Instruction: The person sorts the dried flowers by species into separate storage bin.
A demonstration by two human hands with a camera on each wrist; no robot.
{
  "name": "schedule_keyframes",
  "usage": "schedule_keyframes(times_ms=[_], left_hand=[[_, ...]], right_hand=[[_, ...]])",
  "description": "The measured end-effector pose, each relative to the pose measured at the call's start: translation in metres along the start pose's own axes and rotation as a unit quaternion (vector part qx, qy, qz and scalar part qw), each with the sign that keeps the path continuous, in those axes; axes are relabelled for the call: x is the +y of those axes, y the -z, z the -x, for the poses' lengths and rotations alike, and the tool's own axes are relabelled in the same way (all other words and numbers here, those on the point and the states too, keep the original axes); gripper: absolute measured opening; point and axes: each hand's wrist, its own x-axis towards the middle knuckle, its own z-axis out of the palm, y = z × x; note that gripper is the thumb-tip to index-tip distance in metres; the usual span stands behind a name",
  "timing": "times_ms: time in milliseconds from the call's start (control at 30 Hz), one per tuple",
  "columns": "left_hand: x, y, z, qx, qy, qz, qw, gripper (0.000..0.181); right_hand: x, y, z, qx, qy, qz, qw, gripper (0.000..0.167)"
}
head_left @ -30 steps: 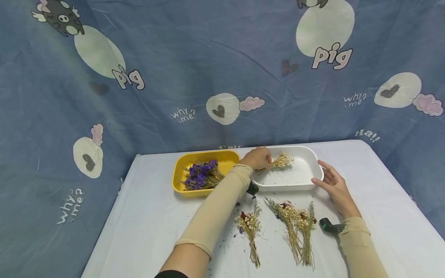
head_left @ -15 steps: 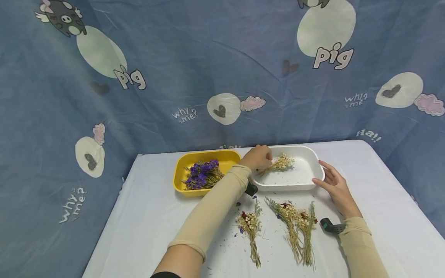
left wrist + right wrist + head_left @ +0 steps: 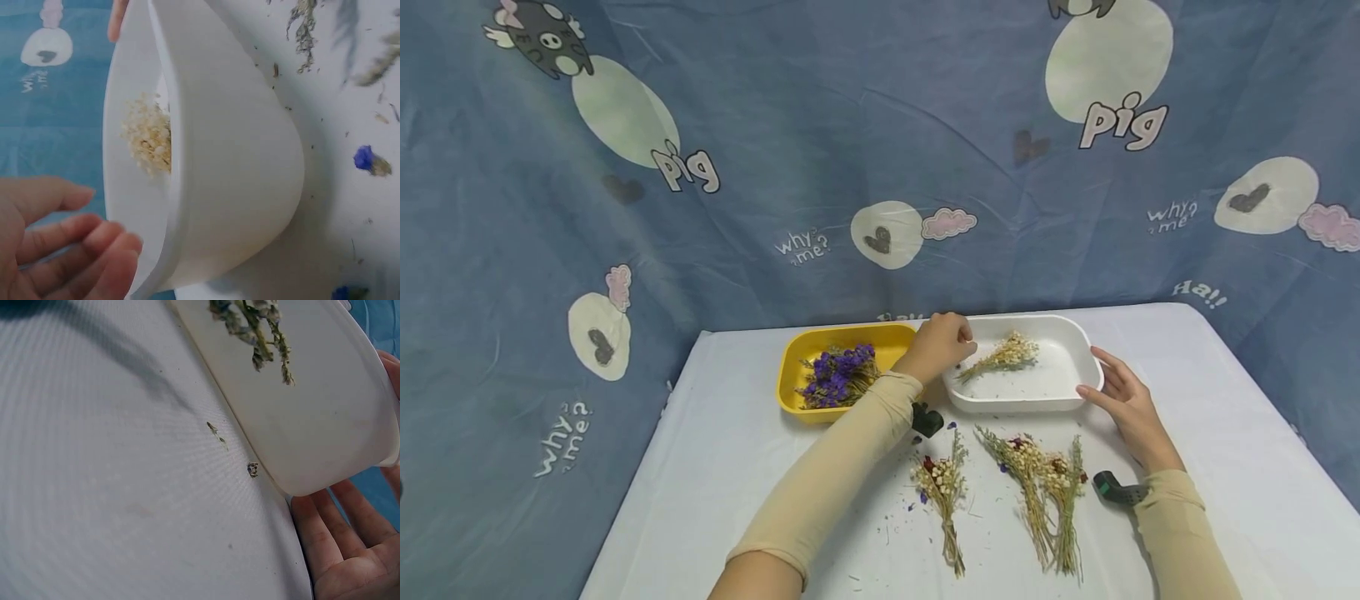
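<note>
My left hand (image 3: 936, 346) is over the left end of the white tray (image 3: 1026, 405), fingers loosely bent and holding nothing. In the left wrist view this hand (image 3: 69, 250) is beside the tray's rim (image 3: 178, 144). A bundle of small cream dried flowers (image 3: 1011, 352) lies inside the tray, stems toward my left hand. My right hand (image 3: 1131, 408) grips the tray's right end, thumb at the near corner and fingers at the end wall. The right wrist view has its fingers (image 3: 322, 528) against the tray's outer corner (image 3: 300, 475).
A yellow tray (image 3: 790, 379) with purple dried flowers (image 3: 838, 375) stands left of the white one. Nearer on the white table (image 3: 700, 483) lie a mixed dried bunch (image 3: 943, 492) and, to its right, further bunches (image 3: 1037, 483). Loose petals and bits are scattered around them.
My left hand has let go of the cream bundle and moved left, leaving its stems uncovered in the white tray. My right hand keeps its place on the tray.
</note>
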Motion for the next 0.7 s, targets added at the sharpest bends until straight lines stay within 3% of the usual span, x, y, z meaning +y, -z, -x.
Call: schedule_keyframes(times_ms=[100, 200, 400, 700], left_hand=[[-0.003, 0.005, 0.015, 0.031, 0.011, 0.007, 0.9994, 0.014], [-0.006, 0.009, 0.031, 0.05, -0.001, 0.018, 0.9986, 0.013], [-0.011, 0.012, 0.062, 0.057, -0.026, 0.048, 0.9969, 0.013], [-0.017, 0.012, 0.095, 0.078, -0.025, 0.045, 0.9956, 0.011]], right_hand=[[0.001, 0.0, 0.0, 0.002, 0.001, 0.0, 1.0, 0.082], [0.001, 0.0, 0.0, 0.002, 0.002, 0.0, 1.0, 0.082], [0.0, 0.001, 0.0, 0.002, 0.006, 0.004, 1.0, 0.081], [-0.001, 0.0, 0.0, -0.004, 0.004, -0.012, 0.9999, 0.081]])
